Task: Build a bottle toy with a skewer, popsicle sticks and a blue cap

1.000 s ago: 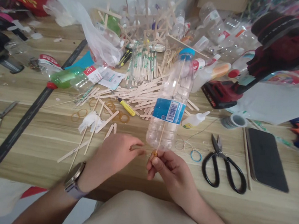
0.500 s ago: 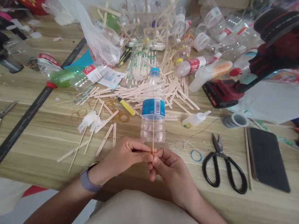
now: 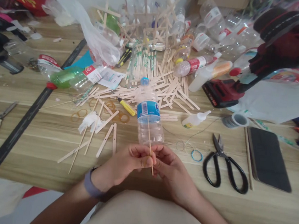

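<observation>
A thin wooden stick [image 3: 149,137] runs from over the blue label down between my hands, its lower end poking out below my fingers. My left hand [image 3: 135,160] is closed, thumb and fingers pinching the stick. Against it from the right, my right hand [image 3: 168,171] is also closed around the stick's lower part. Something small and orange-brown shows at my left thumb, too blurred to name. Just beyond my fingers is a clear plastic bottle [image 3: 151,131] with a blue cap, leaning a little left. Whether the stick passes inside or in front of it, I cannot tell.
Black-handled scissors [image 3: 222,164], a phone [image 3: 269,158] and a glue bottle [image 3: 195,119] lie to the right. Loose sticks [image 3: 105,139], rubber bands [image 3: 123,117] and a yellow cutter [image 3: 127,106] are on the left. A red power tool [image 3: 273,53] stands at back right, near many bottles.
The bottle's cap end has swung left and nearer, and its label has turned. The stick now slants more, and its lower end has come out below my fingers.
</observation>
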